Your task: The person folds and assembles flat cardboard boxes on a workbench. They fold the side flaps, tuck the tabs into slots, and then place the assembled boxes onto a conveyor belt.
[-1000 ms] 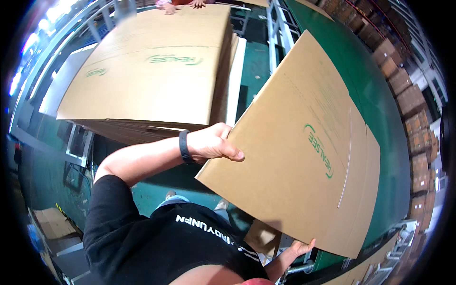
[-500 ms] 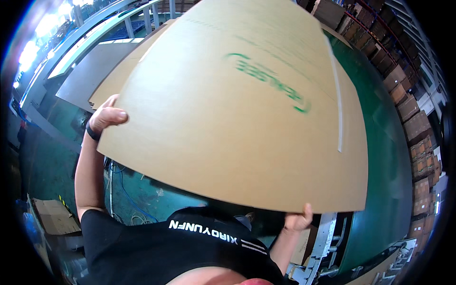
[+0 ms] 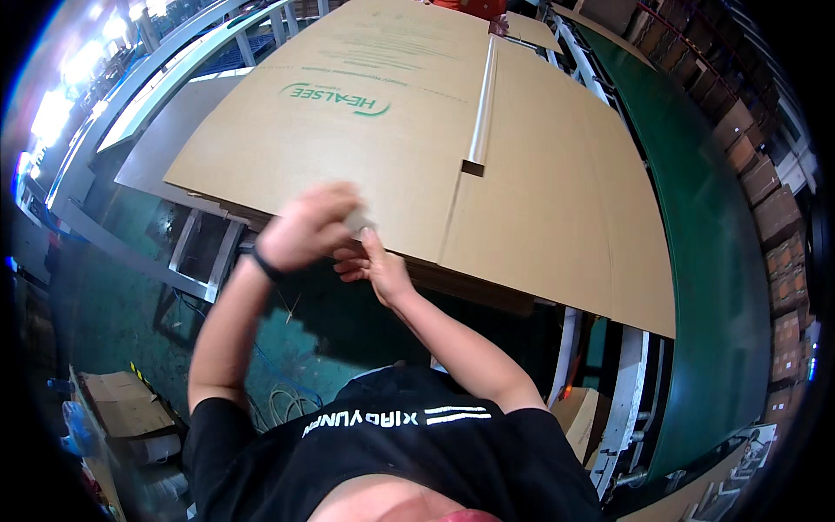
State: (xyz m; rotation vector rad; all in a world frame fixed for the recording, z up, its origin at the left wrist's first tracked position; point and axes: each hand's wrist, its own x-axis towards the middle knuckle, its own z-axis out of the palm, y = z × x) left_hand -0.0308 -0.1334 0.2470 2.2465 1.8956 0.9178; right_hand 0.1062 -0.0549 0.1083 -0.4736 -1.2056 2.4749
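A large brown cardboard sheet (image 3: 400,187) with green print lies flat over a stack of board. Near its front edge my two hands come together. My left hand (image 3: 313,228) is smeared by motion, a dark band on its wrist, so its grip is unclear. Just below and to the right, my right hand (image 3: 383,271) has its thumb up and fingers curled. A small pale thing (image 3: 357,223) shows between the left fingers and right thumb; its kind is too blurred to tell. On the sheet, a pale strip (image 3: 484,100) runs along a slot ending in a dark notch.
A green conveyor belt (image 3: 709,348) runs along the right, beside a metal frame (image 3: 622,409). Stacked cartons (image 3: 774,226) stand farther right. At the far edge of the sheet is another person in red (image 3: 465,7). White rails (image 3: 174,74) rise at left; an opened carton (image 3: 122,404) sits lower left.
The cardboard sheet, held up by both hands before, now lies flat, turned and farther away. Both hands have let go of its edges and met in the middle.
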